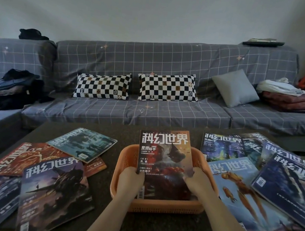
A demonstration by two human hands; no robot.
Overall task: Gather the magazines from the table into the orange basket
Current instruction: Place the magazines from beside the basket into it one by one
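Observation:
The orange basket [156, 205] sits in the middle of the dark table. A magazine with a red and dark cover [165, 155] stands tilted in it, its top edge leaning over the far rim. My left hand [131, 178] grips its left edge and my right hand [197, 182] grips its right edge, both inside the basket. Several magazines [53, 164] lie scattered to the left of the basket. More magazines [266, 179] overlap in a heap to the right.
A grey checked sofa [148, 114] runs behind the table [118, 136], with two checkered cushions, a grey cushion, folded blankets at the right and dark clothes at the left. The heap on the right overhangs the table's near right corner.

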